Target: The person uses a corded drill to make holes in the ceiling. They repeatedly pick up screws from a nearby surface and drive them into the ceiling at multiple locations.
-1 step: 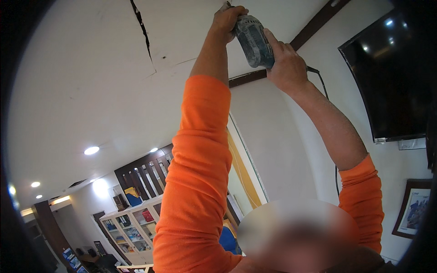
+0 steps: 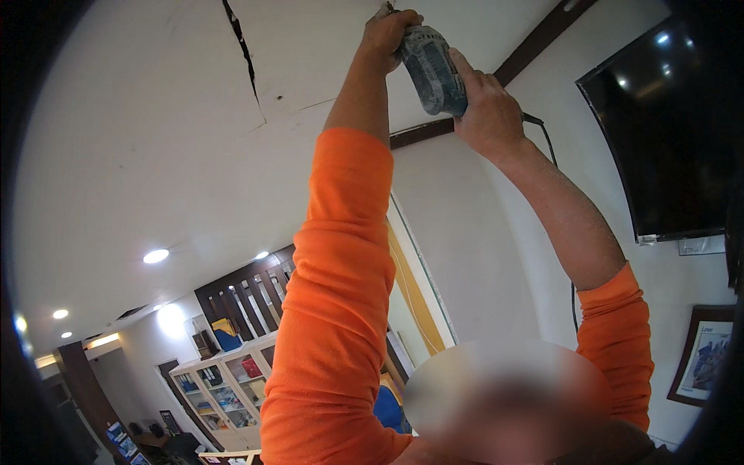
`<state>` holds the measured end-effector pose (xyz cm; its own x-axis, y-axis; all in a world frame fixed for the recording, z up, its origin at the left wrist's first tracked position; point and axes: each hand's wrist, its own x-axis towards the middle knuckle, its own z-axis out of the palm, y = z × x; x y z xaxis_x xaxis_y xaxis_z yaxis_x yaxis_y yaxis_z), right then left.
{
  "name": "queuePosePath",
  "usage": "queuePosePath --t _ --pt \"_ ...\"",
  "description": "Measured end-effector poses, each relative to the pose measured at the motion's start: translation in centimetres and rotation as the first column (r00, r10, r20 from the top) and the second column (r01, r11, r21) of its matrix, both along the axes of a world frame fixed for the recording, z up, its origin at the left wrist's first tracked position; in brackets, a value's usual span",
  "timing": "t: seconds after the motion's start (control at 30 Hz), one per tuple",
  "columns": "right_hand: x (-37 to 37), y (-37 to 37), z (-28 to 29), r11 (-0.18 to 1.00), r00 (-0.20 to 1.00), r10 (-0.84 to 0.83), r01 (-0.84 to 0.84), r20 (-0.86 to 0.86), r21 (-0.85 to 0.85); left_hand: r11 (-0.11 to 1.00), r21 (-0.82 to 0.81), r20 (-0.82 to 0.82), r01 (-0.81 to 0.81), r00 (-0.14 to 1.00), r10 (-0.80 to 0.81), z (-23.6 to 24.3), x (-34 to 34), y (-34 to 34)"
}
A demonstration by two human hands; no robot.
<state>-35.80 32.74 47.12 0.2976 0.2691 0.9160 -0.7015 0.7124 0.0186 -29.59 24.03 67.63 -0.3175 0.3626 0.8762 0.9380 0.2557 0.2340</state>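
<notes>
Both my arms, in orange sleeves, are raised toward the white ceiling. My left hand [image 2: 384, 40] is wrapped round the top front end of a dusty blue-grey corded power tool [image 2: 430, 71], against the ceiling. My right hand [image 2: 487, 112] grips the tool's lower right side, partly behind its body. A black cord [image 2: 550, 139] runs from behind my right hand down past my arm. The tool's tip is too small and hidden to make out.
A dark crack [image 2: 242, 46] runs along the ceiling, beside a dark beam [image 2: 535, 43]. A wall screen [image 2: 659, 132] and framed picture [image 2: 701, 353] are at right. Glass-front cabinets [image 2: 229, 403] stand at lower left. A blurred oval [image 2: 504, 395] covers the lower middle.
</notes>
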Motion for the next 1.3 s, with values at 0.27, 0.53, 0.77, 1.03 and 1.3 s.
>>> queuePosePath --t 0.27,0.53,0.77,1.03,1.3 --pt "0.2 0.5 0.4 1.0 1.0 -0.015 0.016 0.02 -0.014 0.995 0.104 0.212 -0.006 0.977 -0.016 -4.2 1.8 1.2" --pt "1.2 0.1 0.7 1.0 0.997 -0.021 0.022 0.075 -0.007 0.999 0.01 0.123 0.03 0.992 -0.031 -3.0 0.9 0.0" --pt "1.3 0.3 0.8 0.999 0.995 -0.044 0.046 0.091 -0.016 0.999 0.047 0.128 -0.011 0.992 0.005 -3.2 1.0 0.5" --pt "1.3 0.2 0.9 0.999 0.994 -0.04 0.041 0.105 -0.008 0.998 0.05 0.149 -0.043 0.988 0.035 -3.0 1.2 0.5" --pt "1.6 0.5 1.0 0.999 0.995 -0.045 0.047 0.09 -0.011 0.997 0.07 0.167 -0.014 0.986 0.002 -3.1 1.5 1.0"
